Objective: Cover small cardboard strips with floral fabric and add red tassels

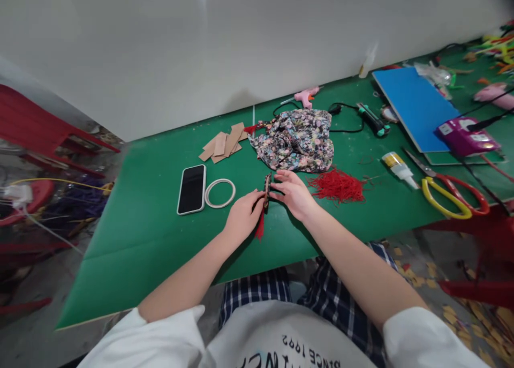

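Observation:
My left hand [243, 216] and my right hand [292, 192] meet over the green table [140, 218], both pinching a small dark floral-covered strip [266, 187] that stands on edge between them. A red tassel [260, 227] hangs from its near end, by my left fingers. A heap of loose red threads [338, 186] lies just right of my right hand. Crumpled floral fabric [295, 139] sits behind the hands.
A black phone [191, 188] and a white ring [219, 193] lie left of my hands, cardboard pieces [223, 142] beyond. A pink glue gun [305, 96], blue board [415, 104], glue bottle [398, 168] and yellow-and-red scissors [452, 194] lie to the right. Red chairs [44, 137] stand left.

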Action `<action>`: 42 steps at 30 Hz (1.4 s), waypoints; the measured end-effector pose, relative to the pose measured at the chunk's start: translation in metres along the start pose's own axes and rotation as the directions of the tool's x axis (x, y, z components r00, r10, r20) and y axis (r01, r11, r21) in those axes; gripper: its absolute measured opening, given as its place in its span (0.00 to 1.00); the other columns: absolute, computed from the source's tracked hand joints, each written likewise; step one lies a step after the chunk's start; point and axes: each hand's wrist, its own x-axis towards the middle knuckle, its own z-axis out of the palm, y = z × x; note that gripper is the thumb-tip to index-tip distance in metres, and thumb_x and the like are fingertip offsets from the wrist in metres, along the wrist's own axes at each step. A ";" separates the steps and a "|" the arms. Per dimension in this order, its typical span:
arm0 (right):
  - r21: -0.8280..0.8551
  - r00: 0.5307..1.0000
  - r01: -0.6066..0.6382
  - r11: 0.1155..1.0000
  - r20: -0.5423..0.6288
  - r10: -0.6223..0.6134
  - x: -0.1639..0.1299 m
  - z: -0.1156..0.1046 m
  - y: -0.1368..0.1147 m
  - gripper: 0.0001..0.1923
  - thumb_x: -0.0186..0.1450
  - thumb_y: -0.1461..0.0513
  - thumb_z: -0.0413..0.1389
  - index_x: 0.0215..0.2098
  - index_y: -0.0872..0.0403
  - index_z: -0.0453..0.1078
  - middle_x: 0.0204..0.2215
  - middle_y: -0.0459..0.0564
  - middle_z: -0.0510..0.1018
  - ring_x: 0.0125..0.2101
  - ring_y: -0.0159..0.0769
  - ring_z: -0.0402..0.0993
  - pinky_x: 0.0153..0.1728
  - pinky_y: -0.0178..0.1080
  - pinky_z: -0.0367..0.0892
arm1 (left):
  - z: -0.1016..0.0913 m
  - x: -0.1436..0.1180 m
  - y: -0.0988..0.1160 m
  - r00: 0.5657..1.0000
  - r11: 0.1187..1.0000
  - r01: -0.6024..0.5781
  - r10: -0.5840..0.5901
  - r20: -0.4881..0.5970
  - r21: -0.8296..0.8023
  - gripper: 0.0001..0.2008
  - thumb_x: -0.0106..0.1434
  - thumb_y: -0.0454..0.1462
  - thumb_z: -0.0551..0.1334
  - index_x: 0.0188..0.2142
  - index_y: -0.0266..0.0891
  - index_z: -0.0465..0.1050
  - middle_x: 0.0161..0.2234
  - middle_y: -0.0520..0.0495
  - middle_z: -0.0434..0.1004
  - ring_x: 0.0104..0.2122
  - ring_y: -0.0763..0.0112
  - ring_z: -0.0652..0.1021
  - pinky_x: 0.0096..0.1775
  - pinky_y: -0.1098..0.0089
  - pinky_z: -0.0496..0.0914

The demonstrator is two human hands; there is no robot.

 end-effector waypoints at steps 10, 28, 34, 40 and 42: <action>-0.146 0.939 0.302 0.942 0.214 -0.268 -0.015 0.019 -0.003 0.12 0.53 0.62 0.57 0.37 0.50 0.66 0.39 0.45 0.72 0.43 0.31 0.68 0.44 0.38 0.67 | 0.000 0.001 0.006 0.930 0.559 0.265 -0.363 0.056 -0.785 0.16 0.51 0.41 0.65 0.39 0.39 0.71 0.35 0.50 0.78 0.34 0.71 0.77 0.39 0.69 0.71; -0.480 0.782 0.622 0.618 0.411 -0.468 -0.020 0.072 -0.119 0.10 0.57 0.58 0.58 0.23 0.57 0.69 0.16 0.39 0.59 0.17 0.20 0.51 0.17 0.29 0.49 | -0.029 0.011 0.047 0.976 0.447 0.118 -0.217 0.020 -0.887 0.18 0.61 0.48 0.52 0.44 0.40 0.66 0.43 0.44 0.75 0.45 0.64 0.75 0.50 0.60 0.65; -0.451 0.775 0.632 0.630 0.382 -0.503 -0.017 0.071 -0.127 0.13 0.55 0.58 0.59 0.37 0.56 0.70 0.21 0.40 0.66 0.19 0.20 0.59 0.19 0.27 0.56 | -0.034 0.010 0.044 0.983 0.530 0.072 -0.183 -0.031 -0.845 0.17 0.62 0.47 0.50 0.44 0.41 0.67 0.47 0.44 0.74 0.50 0.63 0.72 0.52 0.60 0.63; -0.428 0.732 0.682 0.594 0.408 -0.546 -0.023 0.078 -0.132 0.09 0.54 0.61 0.60 0.32 0.56 0.69 0.23 0.40 0.70 0.24 0.22 0.66 0.24 0.29 0.63 | -0.040 0.018 0.054 0.989 0.512 -0.016 -0.116 -0.088 -0.859 0.15 0.61 0.45 0.54 0.42 0.41 0.69 0.45 0.45 0.75 0.48 0.63 0.73 0.51 0.61 0.64; -0.415 0.718 0.696 0.586 0.433 -0.546 -0.024 0.078 -0.133 0.07 0.54 0.62 0.60 0.31 0.56 0.69 0.24 0.41 0.71 0.25 0.23 0.67 0.27 0.30 0.64 | -0.041 0.023 0.056 0.990 0.529 -0.057 -0.080 -0.117 -0.847 0.14 0.60 0.43 0.57 0.43 0.42 0.69 0.46 0.46 0.74 0.49 0.64 0.72 0.51 0.62 0.64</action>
